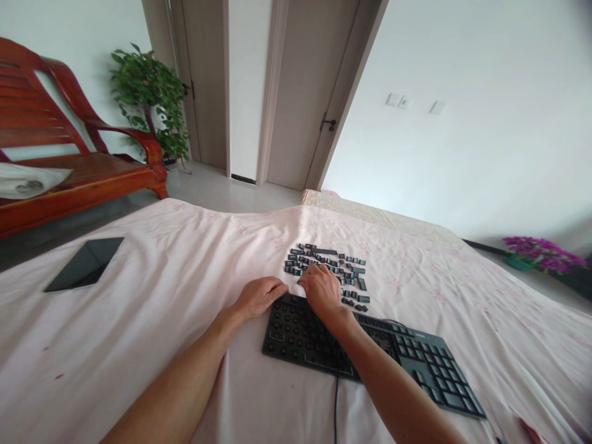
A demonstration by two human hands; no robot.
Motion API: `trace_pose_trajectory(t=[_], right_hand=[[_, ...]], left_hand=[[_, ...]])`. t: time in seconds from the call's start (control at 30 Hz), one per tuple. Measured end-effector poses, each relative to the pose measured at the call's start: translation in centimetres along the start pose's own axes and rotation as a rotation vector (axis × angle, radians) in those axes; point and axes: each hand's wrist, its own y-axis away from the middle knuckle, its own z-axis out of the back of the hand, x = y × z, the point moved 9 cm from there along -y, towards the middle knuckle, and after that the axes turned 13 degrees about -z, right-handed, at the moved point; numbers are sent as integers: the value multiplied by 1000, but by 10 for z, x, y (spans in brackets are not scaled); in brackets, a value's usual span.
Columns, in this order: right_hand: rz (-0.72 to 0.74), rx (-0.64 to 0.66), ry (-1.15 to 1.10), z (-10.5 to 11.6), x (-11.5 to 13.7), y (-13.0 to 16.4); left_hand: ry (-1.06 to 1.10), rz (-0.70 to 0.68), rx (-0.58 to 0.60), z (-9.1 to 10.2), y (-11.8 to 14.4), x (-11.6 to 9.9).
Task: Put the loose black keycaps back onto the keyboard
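A black keyboard (324, 345) lies tilted across the cloth; its left part is bare of keycaps, while the number pad on the right still carries them. Beyond its back edge, loose black keycaps (356, 270) are spread in rough rows. My left hand (261, 296) is at the keyboard's back left corner, fingers bent and pressed together; whether anything is in them is hidden. My right hand (322, 288) reaches over the keyboard to the nearer keycaps, fingers curled downward and closed. Its fingertips are mostly hidden, so a held keycap cannot be made out.
A pale pink floral cloth (185, 345) covers the surface. A dark tablet-like slab (86, 264) lies at the left. A cable (336, 407) runs from the keyboard's front edge. A red object (530, 428) lies at lower right. A wooden bench (92, 163) stands beyond, left.
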Motion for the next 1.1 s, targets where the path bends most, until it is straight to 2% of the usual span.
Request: trace_pose_trajectory(t=[0.3,0.43,0.6,0.7,0.97,1.1], right_hand=[[38,10,46,-6,14,-13],[9,10,16,1,5,-8],[-92,53,-274,9,-22,18],[-117,110,-376,7,-29,31],[-91,224,-233,4,-16,33],[-50,214,-124,6,-9,31]], left_hand=[[-31,-93,88,-7,1,6],[-16,-71,92,-8,1,9],[-24,-32,91,-8,1,10],[-44,-28,103,-8,1,9],[-87,2,135,-10,0,11],[-82,4,143,-10,0,12]])
